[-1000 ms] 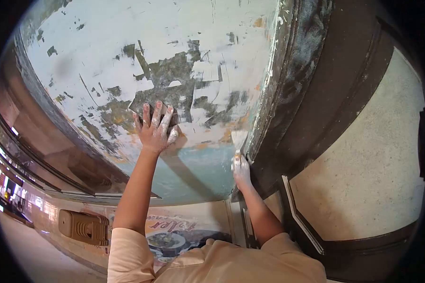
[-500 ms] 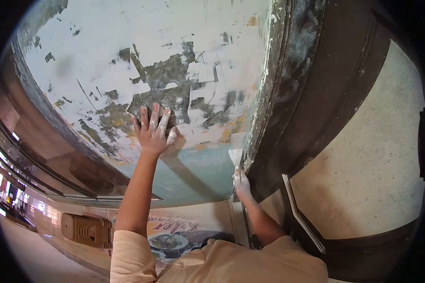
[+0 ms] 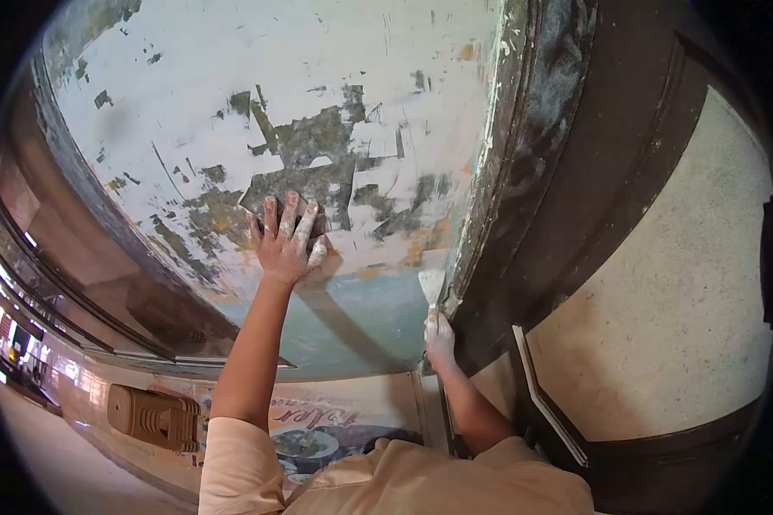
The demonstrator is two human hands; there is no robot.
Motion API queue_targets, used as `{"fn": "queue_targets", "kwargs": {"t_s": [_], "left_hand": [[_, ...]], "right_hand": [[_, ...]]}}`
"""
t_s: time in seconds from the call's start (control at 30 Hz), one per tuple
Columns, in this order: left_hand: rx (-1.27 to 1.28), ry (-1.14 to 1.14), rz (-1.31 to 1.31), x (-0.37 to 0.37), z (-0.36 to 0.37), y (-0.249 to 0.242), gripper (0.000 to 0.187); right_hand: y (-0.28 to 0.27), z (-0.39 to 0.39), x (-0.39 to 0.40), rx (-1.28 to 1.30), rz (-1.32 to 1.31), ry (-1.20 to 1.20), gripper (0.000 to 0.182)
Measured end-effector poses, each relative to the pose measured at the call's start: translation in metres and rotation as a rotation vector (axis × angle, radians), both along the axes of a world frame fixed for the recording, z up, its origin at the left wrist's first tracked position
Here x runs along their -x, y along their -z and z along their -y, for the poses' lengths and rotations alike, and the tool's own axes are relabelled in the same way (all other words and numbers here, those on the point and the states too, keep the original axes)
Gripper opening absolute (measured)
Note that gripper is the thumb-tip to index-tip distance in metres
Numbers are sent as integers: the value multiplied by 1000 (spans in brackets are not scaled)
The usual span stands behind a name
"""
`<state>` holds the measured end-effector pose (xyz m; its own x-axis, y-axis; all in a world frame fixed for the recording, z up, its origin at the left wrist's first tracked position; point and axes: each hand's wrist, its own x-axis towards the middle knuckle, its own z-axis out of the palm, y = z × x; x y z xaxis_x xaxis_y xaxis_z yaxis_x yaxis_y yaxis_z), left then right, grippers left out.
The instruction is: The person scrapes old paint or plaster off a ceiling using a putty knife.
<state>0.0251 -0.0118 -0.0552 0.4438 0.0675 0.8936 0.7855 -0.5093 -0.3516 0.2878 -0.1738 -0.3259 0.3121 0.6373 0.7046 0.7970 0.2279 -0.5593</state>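
Note:
My left hand [image 3: 285,245] lies flat against the wall panel [image 3: 352,64], its dusty fingers spread over a dark, bared patch [image 3: 313,133]. White coating with ragged grey and orange patches covers the upper panel, and a pale green band [image 3: 365,309] runs below it. Lower right, my right hand [image 3: 440,339] is closed round the handle of a putty knife [image 3: 431,283]. The knife's whitish blade points up along the panel's right edge, close to the dark frame [image 3: 511,129]. White dust coats both hands.
Along the right stands a dark door frame with a speckled pale panel [image 3: 670,283]. A brown plastic stool [image 3: 150,416] is at lower left. Below the panel is a printed picture of food [image 3: 318,442]. Dark-framed glass [image 3: 77,257] borders the left side.
The view has shifted slightly, so the wall appears a little further right and lower. My left hand stays on the same patch, and my right hand still grips the putty knife near the edge.

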Motion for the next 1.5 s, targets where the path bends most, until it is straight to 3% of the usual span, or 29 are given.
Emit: {"fn": "queue_targets", "kwargs": {"t_s": [0.03, 0.1, 0.13, 0.23, 0.27, 0.3, 0.37, 0.4, 0.43, 0.5, 0.57, 0.63, 0.67, 0.7, 0.77, 0.9, 0.97, 1.03, 1.07, 1.1, 1.17, 1.37, 1.47, 1.5], "left_hand": [[4, 0, -4, 1, 1, 0, 52], [-3, -13, 1, 0, 0, 0, 53], [12, -21, 0, 0, 0, 1, 53], [19, -31, -5, 0, 0, 1, 54], [20, -47, -7, 0, -1, 2, 55], [13, -45, -5, -1, -3, 0, 55], [-11, 0, 5, 0, -2, 0, 55], [14, -7, 13, 0, -1, 2, 54], [15, -13, 14, 0, -1, 1, 54], [14, -3, 9, 0, 0, 1, 55], [16, -9, 6, 0, 0, 1, 55], [63, -29, 18, 0, 1, 3, 55], [76, -49, 18, 0, 2, 3, 55], [73, -48, 24, -2, 1, 2, 55], [14, -13, 24, -1, 0, 1, 55], [23, -20, 12, -1, 1, 3, 56], [40, -20, 17, 0, 0, 2, 56], [17, -4, 17, 1, 0, 2, 55], [30, -2, 21, 0, 0, 2, 55], [43, -1, 27, 0, 0, 2, 54], [39, -12, 24, -1, 2, 0, 52], [27, -18, 37, -1, 4, 0, 52], [97, -14, 60, -2, 5, 0, 55], [90, -14, 66, -2, 4, 0, 55]], "right_hand": [[-19, -7, 0, 4, -4, 0, 16], [-70, -11, -4, 266, -310, -101, 41], [-80, -14, -1, 304, -644, -168, 42], [-54, 3, -2, 313, -422, -141, 42], [-6, -2, 0, -17, 8, 76, 25], [-10, 2, 1, -25, 10, 78, 25], [-29, 14, 5, 287, -566, -49, 27], [-40, 7, 3, 121, -309, 0, 31], [-61, 2, 1, 123, -307, -5, 31], [-98, 0, -3, 326, -590, -100, 36], [-82, -1, -4, 322, -597, -84, 37], [-43, 9, -3, 115, -172, 39, 38], [-40, 18, 3, 78, -114, 38, 30], [-40, 17, 2, 75, -108, 38, 30], [-54, 18, 7, 226, -350, -1, 33], [-120, 2, 7, 241, -398, -35, 35], [-116, 1, 5, 257, -452, -67, 32], [-81, 9, 2, 242, -336, -68, 30], [-23, 1, -6, -141, 292, 101, 28], [-20, 14, 1, -144, 293, 102, 28], [-34, 30, 11, 353, -847, -204, 19], [-144, 8, 10, 212, -798, -283, 25], [-178, 11, 11, 96, -1164, -389, 36], [-182, 10, 12, 91, -1156, -393, 36]]}}
